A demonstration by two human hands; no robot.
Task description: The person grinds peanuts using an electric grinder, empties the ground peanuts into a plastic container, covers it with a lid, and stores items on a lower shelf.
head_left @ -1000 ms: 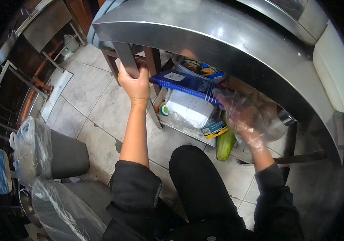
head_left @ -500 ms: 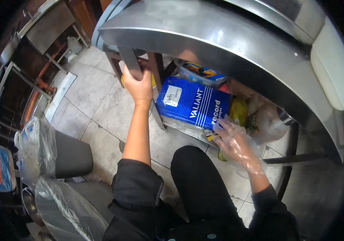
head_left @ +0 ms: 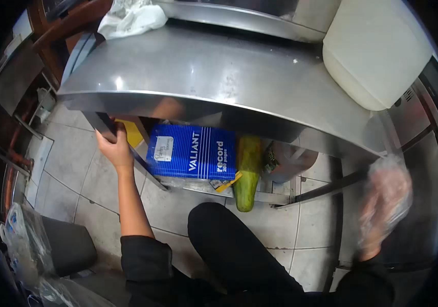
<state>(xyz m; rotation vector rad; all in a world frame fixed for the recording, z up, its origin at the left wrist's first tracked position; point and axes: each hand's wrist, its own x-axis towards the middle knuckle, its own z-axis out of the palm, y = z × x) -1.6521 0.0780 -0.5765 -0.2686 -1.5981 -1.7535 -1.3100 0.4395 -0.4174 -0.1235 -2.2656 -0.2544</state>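
My bare left hand (head_left: pixel 115 148) is closed around the metal table leg (head_left: pixel 145 171) under the left part of the steel table (head_left: pixel 193 69). My right hand (head_left: pixel 388 197), in a clear plastic glove, is raised beside the table's front right corner. Its fingers are blurred, and I cannot tell whether it touches the edge. On the low shelf lies a blue record book (head_left: pixel 178 153) with a white handwritten label. Beside it rests a long green-and-yellow fruit or vegetable (head_left: pixel 247 176), its near end sticking out past the shelf edge.
A large white plastic container (head_left: pixel 377 53) stands on the tabletop at right. White crumpled plastic (head_left: pixel 132 20) lies at the back left. To the right of the green produce is a clear plastic bag (head_left: pixel 296 158). A grey bin (head_left: pixel 70 245) stands on the tiled floor at lower left.
My right hand has moved from beside the record book, out and up to the table's right corner. The green produce now shows more fully. My left hand stays on the leg; the view has shifted right.
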